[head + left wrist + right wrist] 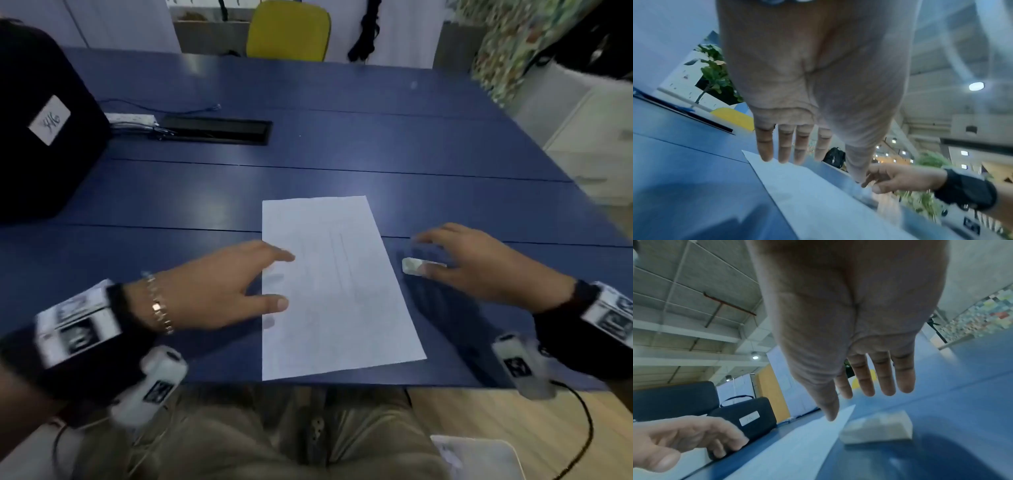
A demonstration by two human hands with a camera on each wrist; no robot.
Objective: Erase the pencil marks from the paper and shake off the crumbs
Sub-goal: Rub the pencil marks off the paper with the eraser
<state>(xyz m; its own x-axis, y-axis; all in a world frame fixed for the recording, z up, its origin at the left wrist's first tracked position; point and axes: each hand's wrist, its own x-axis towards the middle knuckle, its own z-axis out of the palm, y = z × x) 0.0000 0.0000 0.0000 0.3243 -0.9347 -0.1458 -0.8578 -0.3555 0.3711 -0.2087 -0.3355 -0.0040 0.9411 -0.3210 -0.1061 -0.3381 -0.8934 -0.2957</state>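
The table (pixel 342 144) was blue. The paper (pixel 335 284) lay flat at its near edge. Left hand (pixel 219 284), fingers spread, holding nothing, reached over the paper's left edge. Right hand (pixel 479 263), fingers relaxed, hovered over the eraser (pixel 412 266) just right of the paper.

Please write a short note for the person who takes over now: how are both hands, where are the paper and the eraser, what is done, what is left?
Left hand: open, fingers reaching over the left edge of the paper; contact unclear.
Right hand: open, above the eraser, not gripping it.
Paper: flat on the blue table, near its front edge.
Eraser: on the table, just right of the paper.
Done: nothing visible; faint pencil marks still show.
Left: pick up the eraser, hold the paper, rub out the marks, shake off the crumbs.
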